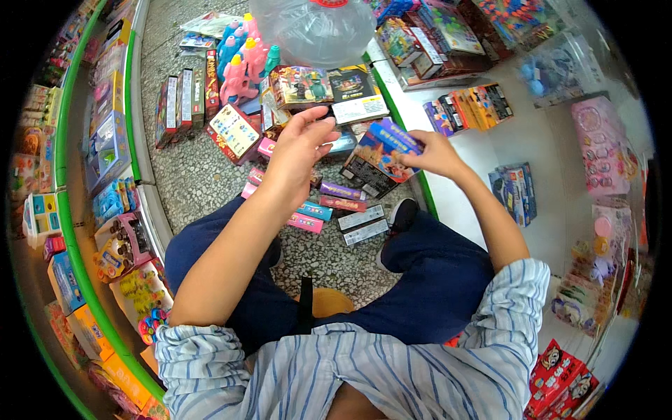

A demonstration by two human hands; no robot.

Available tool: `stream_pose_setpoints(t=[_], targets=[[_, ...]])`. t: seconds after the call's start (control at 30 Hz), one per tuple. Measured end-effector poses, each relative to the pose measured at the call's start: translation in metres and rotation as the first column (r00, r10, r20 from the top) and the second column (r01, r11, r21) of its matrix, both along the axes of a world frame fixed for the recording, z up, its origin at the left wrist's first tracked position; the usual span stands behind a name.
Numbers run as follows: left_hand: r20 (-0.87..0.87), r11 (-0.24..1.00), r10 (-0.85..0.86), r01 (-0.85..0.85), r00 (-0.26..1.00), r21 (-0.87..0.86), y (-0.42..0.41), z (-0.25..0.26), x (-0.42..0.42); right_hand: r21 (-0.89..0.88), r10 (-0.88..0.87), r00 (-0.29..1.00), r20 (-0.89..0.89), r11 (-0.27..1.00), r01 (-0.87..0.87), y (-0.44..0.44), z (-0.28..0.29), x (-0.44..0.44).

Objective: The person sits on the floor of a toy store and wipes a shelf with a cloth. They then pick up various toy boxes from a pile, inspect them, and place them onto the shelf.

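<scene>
My right hand (436,152) grips a stack of small printed boxes (391,149), blue and orange with a purple one along the upper edge. They are tilted above the floor by the shelf edge. My left hand (302,144) is raised near the middle with its fingers loosely apart, and I see nothing held in it. Beyond it lie a toy box (304,86) and a black-and-white box (359,94). Below the hands, a purple box (344,190), a red box (342,203) and a pair of grey-white boxes (365,224) lie on the speckled floor.
Pink and blue toy water guns (241,79) stand on the floor, with upright boxes (181,100) left of them. A large clear plastic jug (320,31) is ahead. Stocked shelves with green edges (63,163) flank me. Orange boxes (475,107) stand on the white right shelf.
</scene>
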State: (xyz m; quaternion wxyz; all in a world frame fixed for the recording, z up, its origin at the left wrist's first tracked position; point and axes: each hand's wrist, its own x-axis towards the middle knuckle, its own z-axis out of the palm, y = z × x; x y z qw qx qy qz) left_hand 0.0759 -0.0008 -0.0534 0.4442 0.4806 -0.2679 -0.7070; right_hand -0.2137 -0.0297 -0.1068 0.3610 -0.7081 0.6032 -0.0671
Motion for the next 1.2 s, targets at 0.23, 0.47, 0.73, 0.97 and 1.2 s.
stream_pose_setpoints(t=[0.23, 0.47, 0.73, 0.97, 1.2], targets=[[0.278, 0.849, -0.394, 0.463, 0.876, -0.256, 0.005, 0.008, -0.008, 0.27, -0.375, 0.708, 0.598, 0.926, 0.262, 0.062, 0.085, -0.014], [0.29, 0.688, -0.64, 0.699, 0.711, -0.196, 0.029, 0.04, 0.001, 0.311, -0.495, 0.526, 0.691, 0.861, 0.402, 0.105, 0.112, 0.018], [-0.404, 0.86, -0.483, 0.509, 0.777, -0.049, 0.03, -0.01, -0.015, 0.121, -0.228, 0.398, 0.889, 0.954, 0.275, 0.132, 0.1, 0.046], [-0.461, 0.827, -0.533, 0.551, 0.71, -0.107, 0.031, -0.022, -0.036, -0.026, -0.197, 0.587, 0.785, 0.936, 0.35, 0.137, 0.108, 0.075], [-0.585, 0.922, -0.321, 0.386, 0.745, -0.015, 0.06, 0.003, -0.041, -0.678, 0.144, 0.886, 0.441, 0.701, 0.223, 0.141, 0.114, 0.075]])
